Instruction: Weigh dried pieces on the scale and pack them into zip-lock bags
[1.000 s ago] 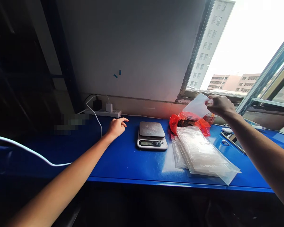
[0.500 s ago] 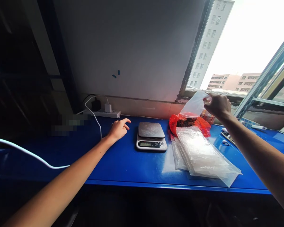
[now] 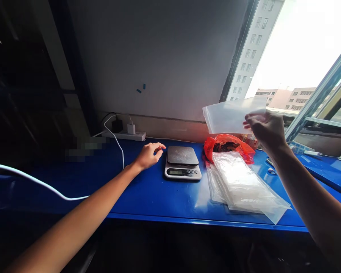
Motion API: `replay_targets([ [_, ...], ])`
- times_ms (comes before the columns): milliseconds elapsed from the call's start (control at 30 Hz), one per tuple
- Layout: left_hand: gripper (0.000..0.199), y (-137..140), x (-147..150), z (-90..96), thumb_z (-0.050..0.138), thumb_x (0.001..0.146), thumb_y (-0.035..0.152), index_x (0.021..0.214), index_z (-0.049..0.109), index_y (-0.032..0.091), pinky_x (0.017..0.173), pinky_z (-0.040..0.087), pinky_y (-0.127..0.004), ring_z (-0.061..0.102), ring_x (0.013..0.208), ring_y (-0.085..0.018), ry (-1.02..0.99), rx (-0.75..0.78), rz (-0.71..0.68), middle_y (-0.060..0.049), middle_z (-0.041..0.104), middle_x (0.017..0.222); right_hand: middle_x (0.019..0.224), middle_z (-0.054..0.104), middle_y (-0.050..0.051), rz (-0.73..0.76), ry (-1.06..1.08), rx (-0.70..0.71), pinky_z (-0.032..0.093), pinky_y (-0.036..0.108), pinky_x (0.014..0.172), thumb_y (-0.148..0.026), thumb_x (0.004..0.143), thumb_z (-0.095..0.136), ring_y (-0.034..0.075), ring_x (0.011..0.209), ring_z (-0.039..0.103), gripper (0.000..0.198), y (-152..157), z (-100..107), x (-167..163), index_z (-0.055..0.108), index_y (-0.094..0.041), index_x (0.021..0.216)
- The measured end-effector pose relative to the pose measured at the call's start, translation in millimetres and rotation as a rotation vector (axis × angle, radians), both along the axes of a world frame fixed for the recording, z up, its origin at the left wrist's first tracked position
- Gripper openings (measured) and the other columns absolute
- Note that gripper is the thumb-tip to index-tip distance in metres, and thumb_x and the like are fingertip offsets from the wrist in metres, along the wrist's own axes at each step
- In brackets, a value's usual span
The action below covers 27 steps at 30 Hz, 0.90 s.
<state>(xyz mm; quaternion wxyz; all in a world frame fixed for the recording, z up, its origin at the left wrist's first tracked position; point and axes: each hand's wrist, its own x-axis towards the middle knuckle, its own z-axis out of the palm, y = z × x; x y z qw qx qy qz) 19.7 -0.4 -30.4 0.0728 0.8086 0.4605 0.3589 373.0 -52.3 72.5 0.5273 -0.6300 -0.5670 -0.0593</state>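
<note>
My right hand (image 3: 268, 127) pinches one end of a translucent plastic bag (image 3: 224, 116), which stretches out leftward in the air. Below that bag sits a red plastic bag (image 3: 208, 148), its mouth open on dark brown, dried-looking pieces (image 3: 226, 146). A stack of clear plastic bags (image 3: 241, 185) lies in front of it, overlapping its near edge. Beside the digital kitchen scale (image 3: 182, 155), my left hand (image 3: 150, 155) hovers with curled fingers and a gap between thumb and forefinger, holding nothing. The scale's plate carries only pale specks; its display is too small to read.
The blue table (image 3: 159, 201) ends at a front edge below the scale. A white power strip (image 3: 123, 135) with a charger (image 3: 131, 129) and cable stands at the back left. White earphones (image 3: 272, 171) lie right of the bag stack, near a window.
My right hand has swung the translucent bag up from over the red bag, and it now lies nearly level in the air. My left hand has moved right, closer to the scale.
</note>
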Motion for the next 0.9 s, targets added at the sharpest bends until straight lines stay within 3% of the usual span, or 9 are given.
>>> replay_targets([
  [100, 0.029, -16.2, 8.4, 7.8, 0.052, 0.083, 0.037, 0.102, 0.065, 0.019, 0.078, 0.048, -0.029, 0.063, 0.086, -0.018, -0.069, -0.042, -0.184, -0.004, 0.070, 0.094, 0.066, 0.065, 0.004, 0.339, 0.363, 0.005, 0.054, 0.032, 0.060, -0.036, 0.074, 0.066, 0.016, 0.059, 0.064, 0.024, -19.7, -16.9, -31.0, 0.061, -0.016, 0.088],
  [233, 0.033, -32.8, 20.5, 12.1, 0.049, 0.087, 0.043, 0.104, 0.063, 0.020, 0.078, 0.047, -0.029, 0.063, 0.087, -0.018, -0.155, -0.143, -0.405, -0.004, 0.070, 0.095, 0.065, 0.066, 0.002, 0.534, 0.504, -0.057, 0.053, 0.032, 0.059, -0.038, 0.071, 0.069, 0.015, 0.058, 0.064, 0.023, -35.8, -41.3, -70.5, 0.061, -0.020, 0.083],
  [400, 0.022, -35.0, 25.6, 10.5, 0.052, 0.084, 0.037, 0.077, 0.059, 0.017, 0.072, 0.047, -0.029, 0.061, 0.073, -0.016, -0.320, -0.245, -0.402, -0.003, 0.066, 0.074, 0.069, 0.068, 0.003, 0.641, 0.648, -0.133, 0.052, 0.033, 0.064, -0.041, 0.072, 0.070, 0.016, 0.060, 0.064, 0.026, -40.3, -60.5, -89.1, 0.061, -0.019, 0.082],
  [533, 0.018, -33.1, 23.1, 13.4, 0.054, 0.081, 0.033, 0.074, 0.055, 0.017, 0.069, 0.046, -0.028, 0.057, 0.067, -0.014, -0.464, -0.328, -0.415, -0.001, 0.062, 0.068, 0.075, 0.070, 0.004, 0.699, 0.688, -0.229, 0.052, 0.034, 0.071, -0.045, 0.073, 0.070, 0.018, 0.070, 0.067, 0.030, -50.4, -73.7, -87.7, 0.061, -0.019, 0.083],
  [633, 0.020, -33.0, 22.3, 15.1, 0.049, 0.084, 0.035, 0.077, 0.054, 0.017, 0.072, 0.045, -0.028, 0.055, 0.068, -0.013, -0.526, -0.353, -0.394, -0.001, 0.062, 0.070, 0.078, 0.070, 0.004, 0.722, 0.593, -0.378, 0.049, 0.031, 0.071, -0.051, 0.075, 0.067, 0.018, 0.074, 0.066, 0.033, -71.9, -86.2, -92.5, 0.063, -0.020, 0.083],
  [767, 0.023, -33.0, 22.8, 14.3, 0.046, 0.084, 0.037, 0.076, 0.051, 0.017, 0.072, 0.044, -0.028, 0.052, 0.067, -0.013, -0.481, -0.391, -0.406, -0.001, 0.058, 0.070, 0.078, 0.069, 0.003, 0.801, 0.392, -0.579, 0.046, 0.029, 0.072, -0.055, 0.079, 0.061, 0.018, 0.077, 0.062, 0.035, -108.8, -98.9, -103.7, 0.066, -0.021, 0.084],
  [900, 0.025, -31.0, 22.0, 12.2, 0.047, 0.083, 0.040, 0.074, 0.050, 0.017, 0.070, 0.042, -0.028, 0.050, 0.065, -0.013, -0.400, -0.442, -0.461, 0.001, 0.053, 0.068, 0.083, 0.069, 0.003, 0.789, 0.453, -0.549, 0.046, 0.031, 0.074, -0.056, 0.079, 0.059, 0.020, 0.082, 0.062, 0.039, -127.1, -96.0, -97.1, 0.066, -0.022, 0.096],
])
